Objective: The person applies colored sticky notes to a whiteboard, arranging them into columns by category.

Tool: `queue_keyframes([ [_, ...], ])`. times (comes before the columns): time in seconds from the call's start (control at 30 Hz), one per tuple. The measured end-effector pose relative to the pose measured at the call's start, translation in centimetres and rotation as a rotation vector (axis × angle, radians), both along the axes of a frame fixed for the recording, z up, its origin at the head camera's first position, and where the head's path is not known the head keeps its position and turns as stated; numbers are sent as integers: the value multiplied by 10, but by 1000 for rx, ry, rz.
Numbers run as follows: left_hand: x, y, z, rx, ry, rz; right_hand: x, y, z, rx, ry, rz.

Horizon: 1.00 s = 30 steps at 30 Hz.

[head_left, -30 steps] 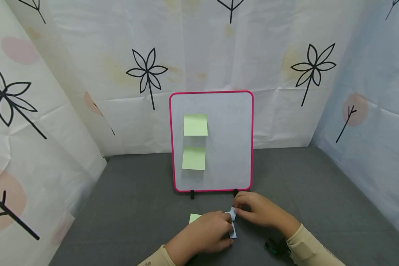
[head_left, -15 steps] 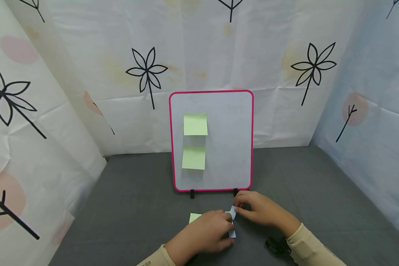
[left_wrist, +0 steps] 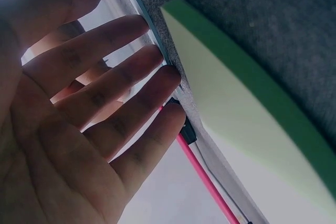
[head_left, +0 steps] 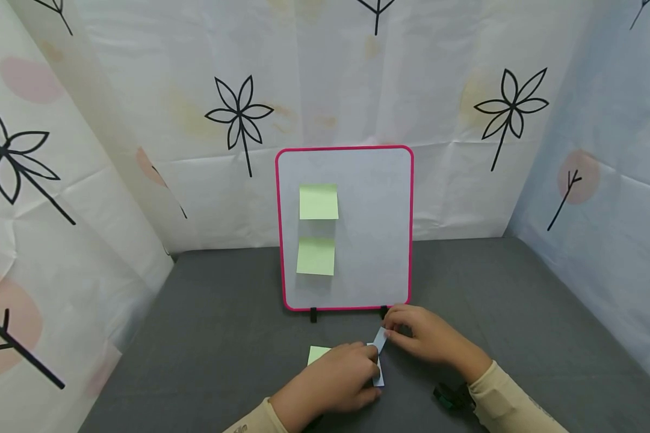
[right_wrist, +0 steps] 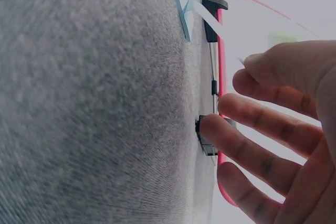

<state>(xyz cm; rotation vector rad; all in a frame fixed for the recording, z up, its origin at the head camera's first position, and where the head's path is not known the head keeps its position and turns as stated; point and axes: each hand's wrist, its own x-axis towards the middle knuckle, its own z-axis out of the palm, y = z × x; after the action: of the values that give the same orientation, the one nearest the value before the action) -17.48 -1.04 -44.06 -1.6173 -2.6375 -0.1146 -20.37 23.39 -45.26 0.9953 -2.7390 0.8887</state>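
Note:
In the head view a light blue sticky note pad (head_left: pixel 379 380) lies on the grey tabletop, partly hidden by my left hand (head_left: pixel 336 376). The fingertips of that hand rest on the pad, its fingers fairly straight in the left wrist view. My right hand (head_left: pixel 433 340) pinches the far end of a blue sticky note (head_left: pixel 380 338) between thumb and forefinger. That note rises at a slant from the pad (right_wrist: pixel 185 19), its lower end still joined there. A thicker green sticky note pad (left_wrist: pixel 236 93) lies beside my left hand, half covered in the head view.
A pink-framed whiteboard (head_left: pixel 374 240) stands behind the hands on black feet (head_left: pixel 313 315). Two green sticky notes, an upper note (head_left: pixel 318 201) and a lower note (head_left: pixel 316 256), are on its left half. A dark object (head_left: pixel 451 397) sits by the right wrist. Printed cloth walls (head_left: pixel 439 90) surround the table.
My right hand has moved slightly up and to the right, drawing the blue sticky note's end farther from the pad. My left hand stays in place.

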Motion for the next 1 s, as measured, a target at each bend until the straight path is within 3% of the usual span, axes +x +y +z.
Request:
queue_keyframes([
  [0.33, 1, 0, 0, 20, 50, -9, 0, 0, 1, -8, 88, -75],
  [0.6, 0, 0, 0, 26, 25, -8, -1, 2, 2, -1, 119, -130],
  [1.0, -2, -1, 0, 36, -14, -10, -1, 5, 7, -29, 143, -134],
])
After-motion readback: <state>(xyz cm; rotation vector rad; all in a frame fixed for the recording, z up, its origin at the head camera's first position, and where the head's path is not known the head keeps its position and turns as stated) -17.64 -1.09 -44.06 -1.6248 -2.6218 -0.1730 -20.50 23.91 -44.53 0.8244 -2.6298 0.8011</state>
